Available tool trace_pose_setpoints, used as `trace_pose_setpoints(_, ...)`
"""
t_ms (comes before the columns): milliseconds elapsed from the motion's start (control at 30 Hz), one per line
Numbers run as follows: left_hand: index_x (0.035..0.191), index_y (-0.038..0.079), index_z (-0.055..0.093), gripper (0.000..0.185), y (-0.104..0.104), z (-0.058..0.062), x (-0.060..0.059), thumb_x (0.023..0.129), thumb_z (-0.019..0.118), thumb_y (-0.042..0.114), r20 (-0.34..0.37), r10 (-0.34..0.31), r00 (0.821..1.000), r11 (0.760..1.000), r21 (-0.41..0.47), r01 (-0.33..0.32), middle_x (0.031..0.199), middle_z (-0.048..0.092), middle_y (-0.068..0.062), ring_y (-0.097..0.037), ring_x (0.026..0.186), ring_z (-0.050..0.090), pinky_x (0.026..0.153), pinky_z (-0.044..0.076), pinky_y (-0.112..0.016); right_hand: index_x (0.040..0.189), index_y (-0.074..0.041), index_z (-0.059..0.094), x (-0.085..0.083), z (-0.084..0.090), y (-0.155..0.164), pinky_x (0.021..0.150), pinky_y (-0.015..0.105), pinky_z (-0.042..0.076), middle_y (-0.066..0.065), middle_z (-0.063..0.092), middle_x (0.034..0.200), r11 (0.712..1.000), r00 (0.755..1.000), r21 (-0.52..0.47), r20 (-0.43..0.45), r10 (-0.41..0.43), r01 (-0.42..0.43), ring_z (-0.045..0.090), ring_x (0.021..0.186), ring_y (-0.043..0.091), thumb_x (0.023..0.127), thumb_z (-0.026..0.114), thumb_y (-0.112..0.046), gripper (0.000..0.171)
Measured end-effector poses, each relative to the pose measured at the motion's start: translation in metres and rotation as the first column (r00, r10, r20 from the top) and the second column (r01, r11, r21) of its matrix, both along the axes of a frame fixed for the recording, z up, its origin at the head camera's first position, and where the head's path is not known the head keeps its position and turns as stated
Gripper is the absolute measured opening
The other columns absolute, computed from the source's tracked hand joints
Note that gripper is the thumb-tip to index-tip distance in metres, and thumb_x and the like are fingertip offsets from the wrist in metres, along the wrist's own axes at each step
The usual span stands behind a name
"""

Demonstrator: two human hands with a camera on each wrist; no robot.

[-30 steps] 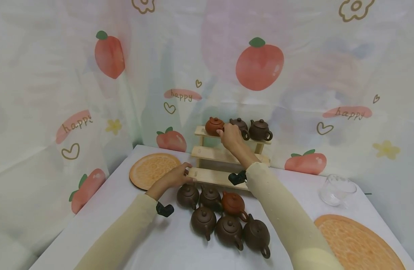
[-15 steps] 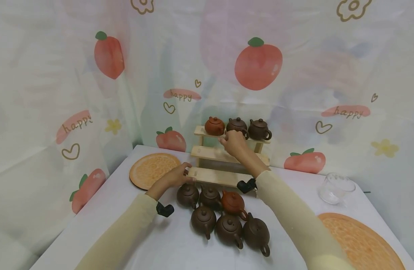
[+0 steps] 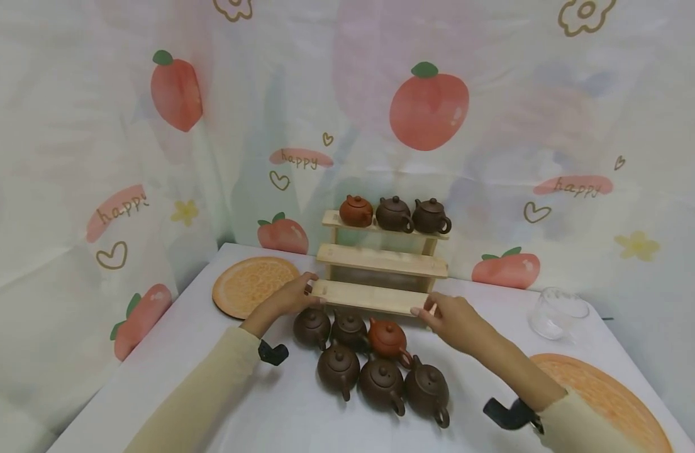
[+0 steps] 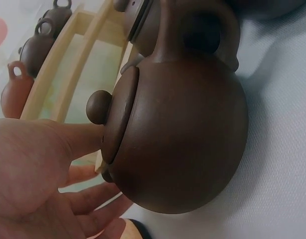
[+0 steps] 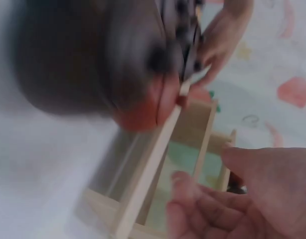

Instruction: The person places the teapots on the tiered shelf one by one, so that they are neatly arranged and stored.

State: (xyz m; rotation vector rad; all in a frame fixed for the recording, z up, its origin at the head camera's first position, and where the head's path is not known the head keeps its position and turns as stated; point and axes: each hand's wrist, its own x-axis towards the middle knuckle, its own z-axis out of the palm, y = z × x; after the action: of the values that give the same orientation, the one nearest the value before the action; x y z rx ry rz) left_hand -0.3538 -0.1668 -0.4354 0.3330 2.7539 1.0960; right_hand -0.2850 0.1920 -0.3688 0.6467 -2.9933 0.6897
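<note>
A pale wooden rack [image 3: 381, 261] of three stepped shelves stands at the far middle of the white table [image 3: 268, 409], against a backdrop printed with peaches. Its boards are plain, light, unfinished wood, each step lower and nearer than the one behind it. The left hand [image 3: 293, 296] rests at the left end of the lowest shelf [image 3: 364, 297], fingers laid along the board's edge without curling round it. The right hand [image 3: 455, 318] is at the right end of the same shelf, fingers fairly straight and the tips touching the wood.

On the top shelf sit three small clay teapots [image 3: 394, 214]: one reddish [image 3: 356, 211] at the left and two dark brown to its right. Six more teapots [image 3: 375, 365] crowd the table just in front of the rack, three in a far row and three in a near row; five are dark brown and one [image 3: 388, 338] is reddish. Two round orange mats lie on the table, one [image 3: 251, 284] at the far left and one [image 3: 607, 396] at the near right. A single clear glass cup [image 3: 556, 313] stands at the right.
</note>
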Motion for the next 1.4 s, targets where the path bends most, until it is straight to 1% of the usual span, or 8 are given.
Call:
trace_pose_setpoints(100, 0.149, 0.0, 0.045, 0.061, 0.0, 0.001, 0.0, 0.101, 0.073, 0.025, -0.006, 0.0, 1.0, 1.0, -0.003, 0.0, 0.134, 0.064, -0.031, -0.043, 0.125, 0.063, 0.104, 0.05, -0.053, 0.101, -0.006, 0.063, 0.032, -0.011, 0.012, 0.056, 0.032, 0.043, -0.001, 0.058, 0.066, 0.999, 0.997, 0.012, 0.067, -0.046, 0.045, 0.051, 0.058, 0.014, 0.104, 0.067, -0.043, 0.037)
trace_pose_setpoints(267, 0.149, 0.0, 0.045, 0.062, 0.001, 0.002, 0.0, 0.1, 0.073, 0.026, -0.004, 0.0, 1.0, 1.0, -0.009, 0.0, 0.134, 0.064, -0.031, -0.043, 0.125, 0.063, 0.104, 0.05, -0.054, 0.099, -0.008, 0.061, 0.073, -0.022, 0.021, 0.061, 0.037, 0.045, 0.003, 0.058, 0.07, 0.982, 0.978, 0.126, 0.131, -0.159, 0.143, 0.053, 0.064, 0.017, 0.1, 0.066, -0.058, 0.05)
trace_pose_setpoints(500, 0.151, 0.0, 0.044, 0.063, 0.003, 0.004, 0.001, 0.101, 0.072, 0.026, 0.002, 0.008, 1.0, 1.0, -0.023, -0.008, 0.137, 0.063, -0.031, -0.043, 0.129, 0.061, 0.106, 0.049, -0.054, 0.089, -0.011, 0.059, 0.106, -0.05, 0.021, 0.068, 0.044, 0.051, 0.003, 0.059, 0.074, 0.962, 0.95, 0.228, 0.235, -0.207, 0.153, 0.057, 0.07, 0.019, 0.09, 0.075, -0.062, 0.054)
trace_pose_setpoints(667, 0.151, -0.001, 0.043, 0.064, 0.003, 0.004, 0.001, 0.101, 0.073, 0.026, 0.009, 0.012, 1.0, 1.0, -0.016, -0.011, 0.137, 0.063, -0.031, -0.043, 0.128, 0.061, 0.106, 0.049, -0.054, 0.089, -0.01, 0.061, 0.11, -0.067, 0.021, 0.071, 0.044, 0.051, 0.0, 0.06, 0.074, 0.971, 0.954, 0.2, 0.243, -0.175, 0.127, 0.057, 0.072, 0.019, 0.089, 0.083, -0.044, 0.041)
trace_pose_setpoints(900, 0.151, -0.001, 0.043, 0.064, 0.002, 0.004, 0.003, 0.102, 0.072, 0.027, 0.012, 0.016, 1.0, 1.0, -0.02, -0.015, 0.136, 0.063, -0.031, -0.042, 0.127, 0.062, 0.105, 0.05, -0.054, 0.093, -0.009, 0.062, 0.111, -0.074, 0.026, 0.064, 0.037, 0.044, -0.002, 0.055, 0.071, 0.983, 0.961, 0.126, 0.223, -0.162, 0.137, 0.052, 0.067, 0.016, 0.096, 0.078, -0.027, 0.024)
trace_pose_setpoints(1100, 0.152, -0.001, 0.042, 0.064, 0.004, 0.004, 0.003, 0.102, 0.072, 0.028, 0.008, 0.008, 1.0, 0.999, -0.033, -0.007, 0.135, 0.064, -0.03, -0.042, 0.126, 0.062, 0.105, 0.05, -0.053, 0.09, -0.011, 0.06, 0.114, -0.08, 0.032, 0.062, 0.033, 0.043, -0.005, 0.054, 0.069, 0.987, 0.977, 0.075, 0.15, -0.152, 0.142, 0.05, 0.066, 0.012, 0.099, 0.075, -0.026, 0.023)
trace_pose_setpoints(1200, 0.151, 0.0, 0.042, 0.064, 0.003, 0.003, 0.002, 0.102, 0.072, 0.027, 0.009, 0.007, 1.0, 0.999, -0.033, -0.007, 0.135, 0.064, -0.03, -0.041, 0.126, 0.062, 0.105, 0.05, -0.053, 0.092, -0.011, 0.06, 0.113, -0.082, 0.035, 0.063, 0.033, 0.046, -0.006, 0.058, 0.072, 0.987, 0.974, 0.056, 0.159, -0.159, 0.152, 0.052, 0.067, 0.011, 0.099, 0.074, -0.024, 0.02)
trace_pose_setpoints(1400, 0.151, -0.001, 0.043, 0.063, 0.003, 0.003, 0.002, 0.102, 0.072, 0.027, 0.008, 0.001, 1.0, 0.999, -0.033, 0.0, 0.134, 0.064, -0.03, -0.041, 0.125, 0.063, 0.105, 0.05, -0.053, 0.092, -0.015, 0.06, 0.11, -0.083, 0.045, 0.063, 0.031, 0.046, -0.008, 0.061, 0.073, 0.992, 0.987, 0.055, 0.107, -0.119, 0.114, 0.051, 0.067, 0.008, 0.099, 0.073, -0.024, 0.018)
